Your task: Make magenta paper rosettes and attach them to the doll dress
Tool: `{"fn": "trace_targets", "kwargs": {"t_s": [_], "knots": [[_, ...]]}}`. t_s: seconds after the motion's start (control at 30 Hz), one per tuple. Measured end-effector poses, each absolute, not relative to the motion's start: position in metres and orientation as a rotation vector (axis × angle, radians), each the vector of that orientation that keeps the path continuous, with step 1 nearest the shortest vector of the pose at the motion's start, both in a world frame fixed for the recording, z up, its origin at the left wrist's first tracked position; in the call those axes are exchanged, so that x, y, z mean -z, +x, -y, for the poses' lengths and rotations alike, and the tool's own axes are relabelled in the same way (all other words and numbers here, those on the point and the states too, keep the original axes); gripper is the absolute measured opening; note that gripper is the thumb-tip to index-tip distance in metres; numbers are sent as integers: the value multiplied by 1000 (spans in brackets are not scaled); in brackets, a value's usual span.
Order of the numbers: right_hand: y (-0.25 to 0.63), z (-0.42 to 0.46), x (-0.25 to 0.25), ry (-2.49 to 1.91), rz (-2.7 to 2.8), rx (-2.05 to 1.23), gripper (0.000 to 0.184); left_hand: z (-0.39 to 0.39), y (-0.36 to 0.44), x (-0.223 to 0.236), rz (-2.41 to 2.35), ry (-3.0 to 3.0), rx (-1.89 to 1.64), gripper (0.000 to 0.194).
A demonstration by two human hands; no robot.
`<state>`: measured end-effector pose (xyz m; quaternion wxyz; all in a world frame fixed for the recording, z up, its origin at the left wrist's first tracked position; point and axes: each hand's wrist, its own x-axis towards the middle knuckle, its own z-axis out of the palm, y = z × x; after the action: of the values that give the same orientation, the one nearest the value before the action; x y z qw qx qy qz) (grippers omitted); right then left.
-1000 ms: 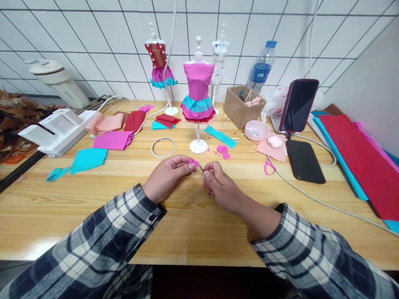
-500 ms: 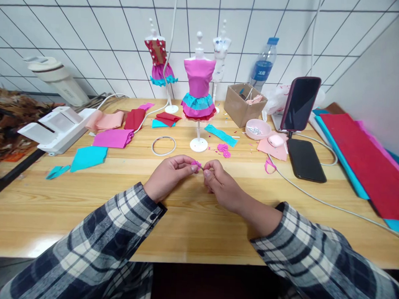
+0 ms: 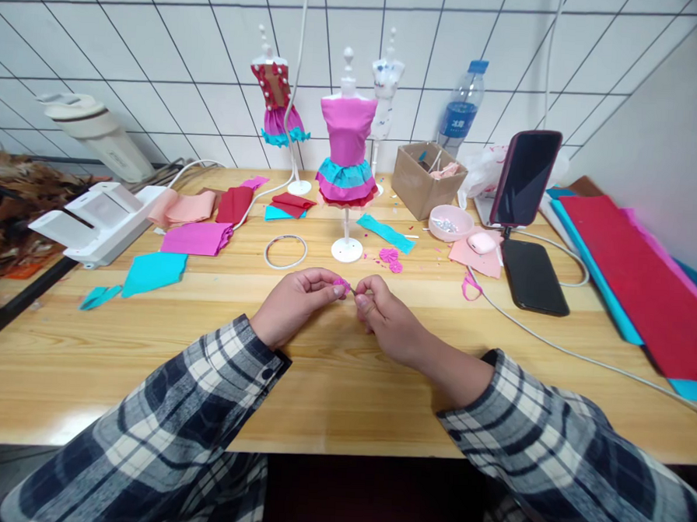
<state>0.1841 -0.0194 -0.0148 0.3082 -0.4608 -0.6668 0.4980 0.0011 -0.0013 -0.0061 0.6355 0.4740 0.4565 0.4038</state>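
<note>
My left hand (image 3: 292,305) pinches a small pink piece (image 3: 341,283) above the worktop (image 3: 329,416), well in from its front edge; my right hand (image 3: 389,321) grips a thin tool (image 3: 353,292) against it: apparently delicate work, needing steadiness.

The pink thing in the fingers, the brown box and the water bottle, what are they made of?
Pink piece: perhaps crepe paper or thin cloth, matte and crinkled. Brown box: likely cardboard, dull, stiff-walled. Water bottle: probably glossy plastic; it's see-through.

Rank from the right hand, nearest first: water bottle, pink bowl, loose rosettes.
1. Loose rosettes, just beyond the right hand.
2. Pink bowl, farther back, to the right.
3. Water bottle, at the back, near the wall.
</note>
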Motion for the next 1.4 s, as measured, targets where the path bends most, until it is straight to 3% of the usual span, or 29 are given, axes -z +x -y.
{"fn": "trace_targets", "kwargs": {"t_s": [0.43, 1.4], "knots": [[194, 16, 4, -1336, 1946, -1180, 15, 2, 2, 3, -1079, 1081, -881, 26], [203, 11, 1, -1358, 2043, -1218, 13, 1, 1, 1, -1088, 1223, -697, 26]]}}
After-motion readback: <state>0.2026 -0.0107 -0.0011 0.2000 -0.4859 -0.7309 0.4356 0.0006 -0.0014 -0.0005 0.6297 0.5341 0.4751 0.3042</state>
